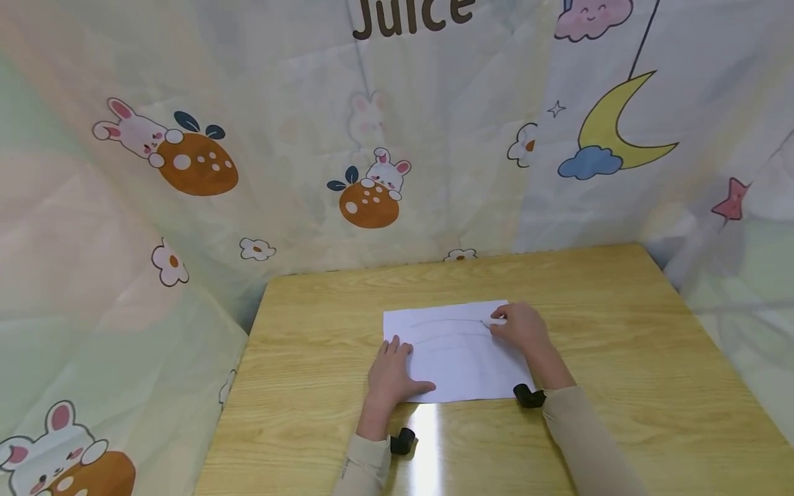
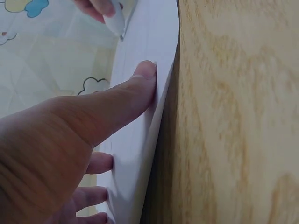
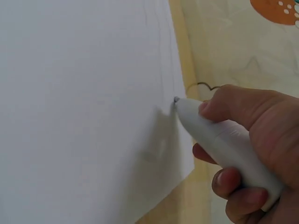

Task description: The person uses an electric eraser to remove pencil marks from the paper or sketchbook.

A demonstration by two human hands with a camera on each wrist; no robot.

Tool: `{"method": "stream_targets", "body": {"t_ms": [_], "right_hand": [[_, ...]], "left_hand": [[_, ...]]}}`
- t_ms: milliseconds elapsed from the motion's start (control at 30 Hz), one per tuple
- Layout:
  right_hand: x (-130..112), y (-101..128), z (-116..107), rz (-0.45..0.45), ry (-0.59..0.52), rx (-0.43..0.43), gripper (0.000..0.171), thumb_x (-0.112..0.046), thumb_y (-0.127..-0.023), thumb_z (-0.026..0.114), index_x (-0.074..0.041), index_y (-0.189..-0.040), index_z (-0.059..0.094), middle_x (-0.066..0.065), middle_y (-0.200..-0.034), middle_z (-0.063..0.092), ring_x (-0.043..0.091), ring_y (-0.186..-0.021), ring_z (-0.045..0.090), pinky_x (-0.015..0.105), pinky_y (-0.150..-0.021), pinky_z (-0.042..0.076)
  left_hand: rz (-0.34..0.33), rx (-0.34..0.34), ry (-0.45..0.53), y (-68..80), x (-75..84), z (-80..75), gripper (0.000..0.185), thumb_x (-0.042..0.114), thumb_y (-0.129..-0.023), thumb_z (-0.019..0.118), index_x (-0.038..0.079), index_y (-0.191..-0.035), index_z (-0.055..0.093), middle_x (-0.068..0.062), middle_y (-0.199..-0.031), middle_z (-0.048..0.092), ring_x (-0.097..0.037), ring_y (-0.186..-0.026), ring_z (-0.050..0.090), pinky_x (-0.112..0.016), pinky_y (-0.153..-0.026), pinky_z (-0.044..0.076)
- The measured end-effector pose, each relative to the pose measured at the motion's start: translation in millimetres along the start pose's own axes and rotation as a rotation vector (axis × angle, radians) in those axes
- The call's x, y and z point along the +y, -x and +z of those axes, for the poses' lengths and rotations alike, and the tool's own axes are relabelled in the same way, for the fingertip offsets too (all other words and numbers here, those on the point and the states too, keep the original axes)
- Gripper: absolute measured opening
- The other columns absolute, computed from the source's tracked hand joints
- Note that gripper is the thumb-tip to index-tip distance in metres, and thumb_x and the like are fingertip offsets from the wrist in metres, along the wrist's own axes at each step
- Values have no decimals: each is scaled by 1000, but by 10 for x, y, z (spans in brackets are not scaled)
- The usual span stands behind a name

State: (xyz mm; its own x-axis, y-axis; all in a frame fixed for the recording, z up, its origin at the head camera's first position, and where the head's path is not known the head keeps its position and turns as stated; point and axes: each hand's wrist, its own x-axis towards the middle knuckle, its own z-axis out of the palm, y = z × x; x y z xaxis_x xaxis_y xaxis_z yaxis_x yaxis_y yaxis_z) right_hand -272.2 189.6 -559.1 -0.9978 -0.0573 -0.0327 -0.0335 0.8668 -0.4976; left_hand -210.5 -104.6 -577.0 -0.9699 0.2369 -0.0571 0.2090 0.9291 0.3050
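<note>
A white sheet of paper [image 1: 462, 368] lies on the wooden table, with faint curved lines across its far part. My left hand [image 1: 391, 375] rests on its left side, fingers spread and thumb stretched along the near edge. In the left wrist view the thumb [image 2: 112, 107] presses on the paper, whose near edge lifts a little from the table. My right hand [image 1: 522, 331] grips a thick white pen-shaped tool [image 3: 224, 144] between thumb and curled fingers. The tool's small dark tip [image 3: 176, 100] meets the paper near its far right corner, at the end of a line.
The wooden table [image 1: 620, 331] extends around the sheet on all sides. A printed cloth [image 1: 459, 151] with rabbits, flowers and a moon hangs behind the table and down its sides. Black wrist devices, one [image 1: 403, 441] on the left and one [image 1: 528, 396] on the right, sit by the sleeves.
</note>
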Motion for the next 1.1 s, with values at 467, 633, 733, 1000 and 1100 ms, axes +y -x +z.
{"method": "stream_targets", "body": {"t_ms": [467,633,733,1000,1100], "right_hand": [[37,114,-10,47,-17,96,28,-21,-80,71,-6,-103,75,17,-105,70,36,-94,64,48,-68,53],[8,144,65,14,-30,106,28,-23,-82,71,-5,-103,75,15,-104,71,32,-88,66,44,-65,54],[-14,141,108,46,-29,96,29,-23,-82,70,-5,-104,75,15,-104,71,29,-84,66,40,-58,53],[-70,139,112,37,-54,116,27,-20,-82,70,-3,-102,75,16,-102,71,33,-88,66,45,-67,54],[-87,139,130,54,-62,119,28,-21,-82,70,-4,-103,75,16,-104,71,34,-91,66,46,-68,54]], "left_hand": [[-18,5,-1,13,11,22,93,67,-61,80,10,-130,57,-21,-148,39,-42,-137,32,-50,-104,39],[-19,11,5,18,16,36,93,67,-61,80,10,-131,57,-20,-148,38,-42,-137,32,-50,-104,38],[-12,7,3,22,19,37,93,67,-62,80,9,-131,56,-21,-148,39,-42,-137,32,-49,-106,37],[-31,-7,-1,30,36,20,95,68,-62,79,10,-133,55,-19,-149,38,-42,-137,30,-51,-104,38],[-36,-14,-1,36,23,23,95,68,-62,79,11,-134,55,-19,-150,36,-42,-138,29,-51,-105,37]]}}
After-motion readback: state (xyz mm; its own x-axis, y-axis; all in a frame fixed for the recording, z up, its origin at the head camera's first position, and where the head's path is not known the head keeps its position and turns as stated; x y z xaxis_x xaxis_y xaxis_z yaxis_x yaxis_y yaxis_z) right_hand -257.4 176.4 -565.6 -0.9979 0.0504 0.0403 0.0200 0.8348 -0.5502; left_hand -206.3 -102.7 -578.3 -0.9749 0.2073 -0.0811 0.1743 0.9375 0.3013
